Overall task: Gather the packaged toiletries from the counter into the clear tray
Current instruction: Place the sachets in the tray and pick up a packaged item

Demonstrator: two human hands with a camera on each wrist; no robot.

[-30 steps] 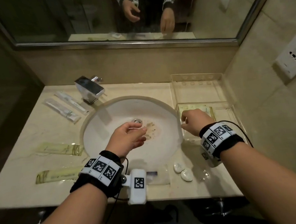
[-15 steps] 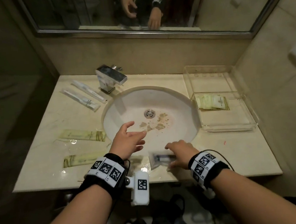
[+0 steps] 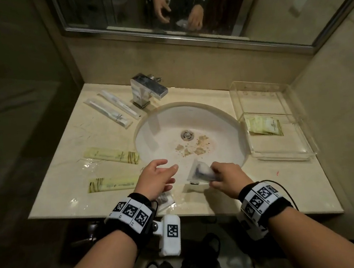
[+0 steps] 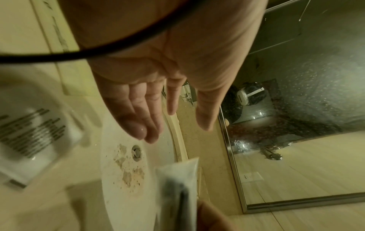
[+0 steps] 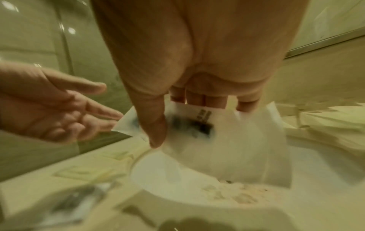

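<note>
My right hand pinches a clear packet with a dark item inside and holds it above the sink's near rim; in the right wrist view the thumb and fingers clamp that packet. My left hand hovers beside it with its fingers spread and empty. The clear tray stands at the right with one yellow-green sachet in it. On the left counter lie two yellow-green sachets and two white stick packets. Another clear packet lies under my left wrist.
The white sink basin, with brown stains around its drain, fills the middle of the beige counter. A chrome faucet stands behind it. A mirror hangs above, and the right wall is close to the tray.
My right hand left the tray, came down to the front counter, took the clear packet and lifted it over the sink's near rim. The left hand opened and stayed near the front edge.
</note>
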